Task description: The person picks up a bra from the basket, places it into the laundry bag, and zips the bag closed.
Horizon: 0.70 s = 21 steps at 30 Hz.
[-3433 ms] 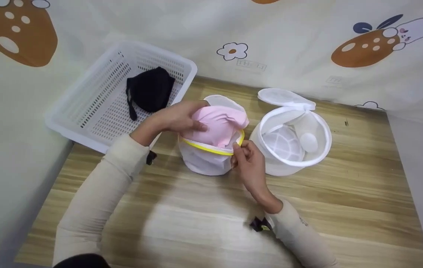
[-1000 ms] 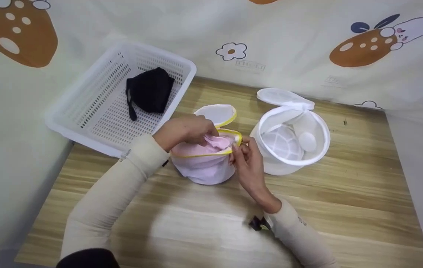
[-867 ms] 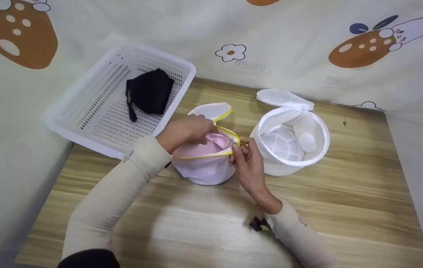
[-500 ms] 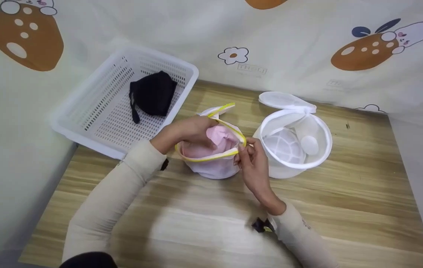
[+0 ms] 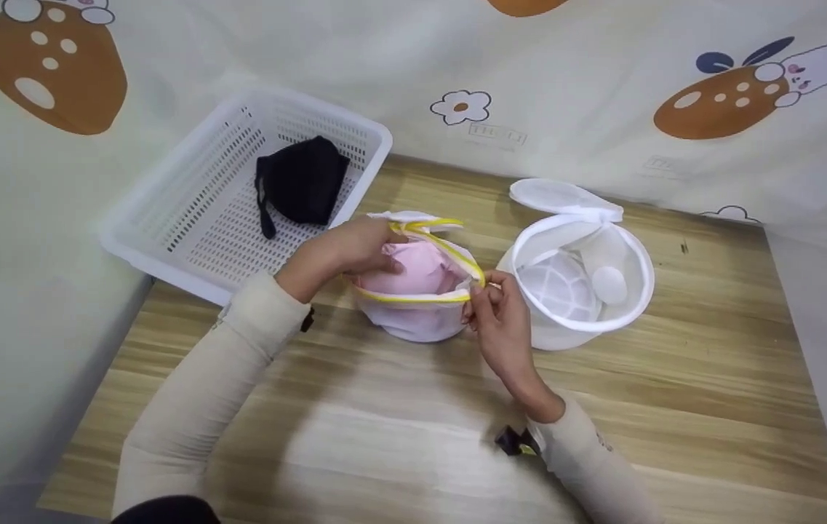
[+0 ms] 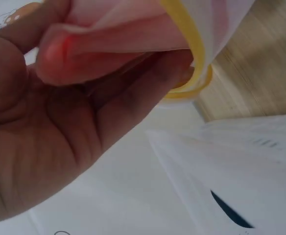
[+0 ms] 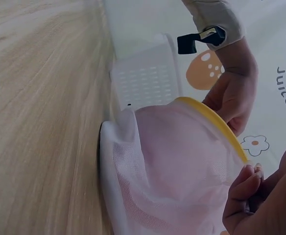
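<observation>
A pink bra [image 5: 417, 266] with a rounded cup sits in the mouth of a white mesh laundry bag [image 5: 420, 325] with a yellow zip edge. My left hand [image 5: 351, 251] grips the bra at its left side; the left wrist view shows the pink fabric [image 6: 118, 41] between thumb and fingers, the fingertips partly hidden by it. With thumb and fingers, my right hand [image 5: 506, 327] pinches the bag's yellow rim at its right end. In the right wrist view, pink shows through the mesh side [image 7: 177, 161]. The bag's lid [image 5: 413, 217] is folded back behind the opening.
Just right of my right hand stands a second white mesh bag [image 5: 555, 337], its lid [image 5: 566, 195] up. A white perforated basket [image 5: 228, 251] at the back left holds a folded black bra [image 5: 304, 180]. Printed cloth walls [image 5: 573, 80] border the wooden tabletop [image 5: 689, 407].
The bra, which bulged above the rim earlier, now sits lower in the bag. My left hand has just drawn back a little to the left. My right hand keeps its pinch.
</observation>
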Available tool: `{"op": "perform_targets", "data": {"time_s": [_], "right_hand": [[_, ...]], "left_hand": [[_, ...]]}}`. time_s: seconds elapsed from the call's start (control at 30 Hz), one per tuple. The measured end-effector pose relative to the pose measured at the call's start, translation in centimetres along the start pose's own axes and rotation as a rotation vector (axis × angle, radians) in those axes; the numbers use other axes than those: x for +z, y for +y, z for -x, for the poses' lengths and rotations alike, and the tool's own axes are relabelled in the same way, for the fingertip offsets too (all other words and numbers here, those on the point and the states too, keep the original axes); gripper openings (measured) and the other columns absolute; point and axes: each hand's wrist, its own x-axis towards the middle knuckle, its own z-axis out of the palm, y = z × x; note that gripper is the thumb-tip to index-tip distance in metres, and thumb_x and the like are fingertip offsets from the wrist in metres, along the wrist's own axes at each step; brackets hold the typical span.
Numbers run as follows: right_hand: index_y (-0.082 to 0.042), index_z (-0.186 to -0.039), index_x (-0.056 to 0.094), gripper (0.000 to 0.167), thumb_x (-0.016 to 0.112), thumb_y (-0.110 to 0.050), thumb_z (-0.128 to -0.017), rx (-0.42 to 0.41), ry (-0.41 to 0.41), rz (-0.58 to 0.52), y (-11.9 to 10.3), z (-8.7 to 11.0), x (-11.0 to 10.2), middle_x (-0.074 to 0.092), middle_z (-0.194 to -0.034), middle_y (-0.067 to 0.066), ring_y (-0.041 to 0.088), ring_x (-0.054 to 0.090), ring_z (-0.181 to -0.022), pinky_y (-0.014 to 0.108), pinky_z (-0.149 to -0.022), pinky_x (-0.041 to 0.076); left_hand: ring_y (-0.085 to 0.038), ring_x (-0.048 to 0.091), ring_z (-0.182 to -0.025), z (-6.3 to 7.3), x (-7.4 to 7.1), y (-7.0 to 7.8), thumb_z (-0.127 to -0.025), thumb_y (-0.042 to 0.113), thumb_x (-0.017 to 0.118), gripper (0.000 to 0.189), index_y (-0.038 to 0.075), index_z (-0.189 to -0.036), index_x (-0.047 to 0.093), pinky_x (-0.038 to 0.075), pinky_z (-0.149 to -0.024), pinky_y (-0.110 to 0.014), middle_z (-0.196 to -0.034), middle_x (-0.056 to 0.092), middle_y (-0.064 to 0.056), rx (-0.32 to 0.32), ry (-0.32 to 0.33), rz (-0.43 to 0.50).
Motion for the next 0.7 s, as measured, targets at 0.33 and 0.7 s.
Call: {"op": "perform_targets", "data": {"time_s": [0.33,0.7], "right_hand": [[0.012,-0.112,0.042,0.018,0.046,0.001,-0.098,0.063,-0.043,0.042,-3.4,0.2,0.2,0.055,-0.065,0.024,0.021,0.053,-0.054,0.021,-0.049,0.042],[0.010,-0.114,0.041,0.019,0.047,0.002,-0.098,0.039,-0.067,0.122,-3.6,0.2,0.2,0.055,-0.064,0.022,0.035,0.055,-0.058,0.025,-0.050,0.044]], "left_hand": [[-0.033,0.058,-0.103,0.2,1.6,0.0,-0.087,0.024,0.071,0.041,-0.001,-0.118,0.061,0.044,-0.090,-0.042,-0.111,0.065,-0.017,-0.040,0.273,0.097],[-0.023,0.058,-0.080,-0.5,2.4,-0.5,-0.084,0.010,0.073,0.013,0.000,-0.091,0.071,0.047,-0.073,-0.035,-0.086,0.066,-0.012,-0.031,0.402,0.237]]}}
